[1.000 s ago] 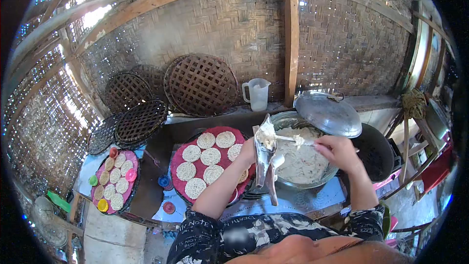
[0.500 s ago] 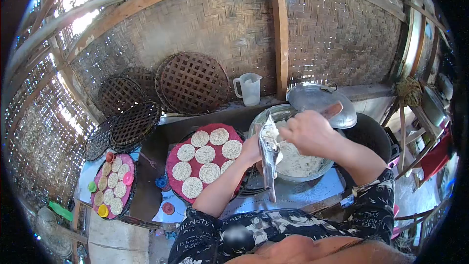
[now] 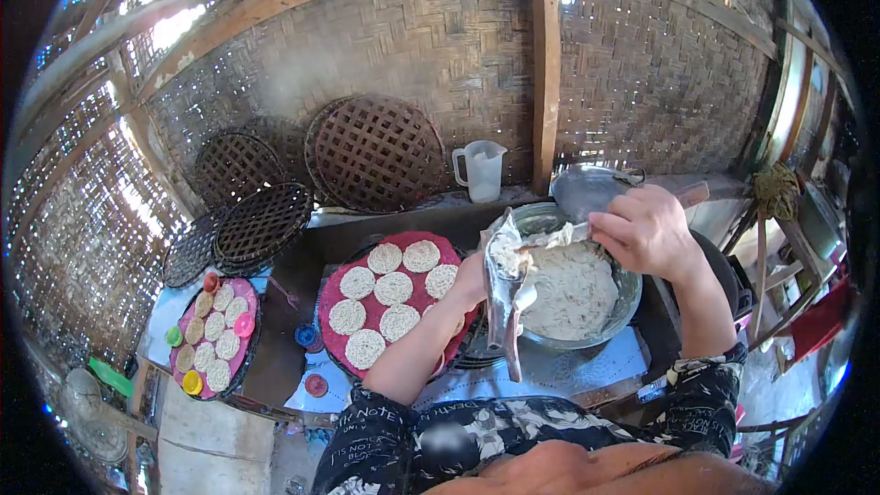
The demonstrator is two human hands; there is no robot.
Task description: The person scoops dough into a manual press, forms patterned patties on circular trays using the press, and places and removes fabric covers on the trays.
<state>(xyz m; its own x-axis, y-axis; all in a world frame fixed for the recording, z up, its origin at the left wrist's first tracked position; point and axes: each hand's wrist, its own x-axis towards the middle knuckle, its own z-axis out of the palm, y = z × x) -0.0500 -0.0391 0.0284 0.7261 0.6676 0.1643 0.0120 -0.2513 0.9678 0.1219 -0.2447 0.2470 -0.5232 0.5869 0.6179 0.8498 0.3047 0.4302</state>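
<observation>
My left hand is closed on a metal press with wooden handles, held tilted beside the basin. Pale dough lies in the open top of the press. My right hand grips a wooden-handled spatula, its dough-coated end reaching to the press opening. Under it stands a large metal basin holding pale dough. Left of the press, a round tray with red cloth bears several round, pale, stringy discs.
A smaller tray at the left holds discs and coloured rings. Woven racks and a plastic jug stand by the wall. A metal lid lies behind the basin, and a dark pan sits to the right.
My right hand has moved right and away from the press, and the spatula now lies nearly level between hand and press. The view has shifted slightly. My left hand still holds the press.
</observation>
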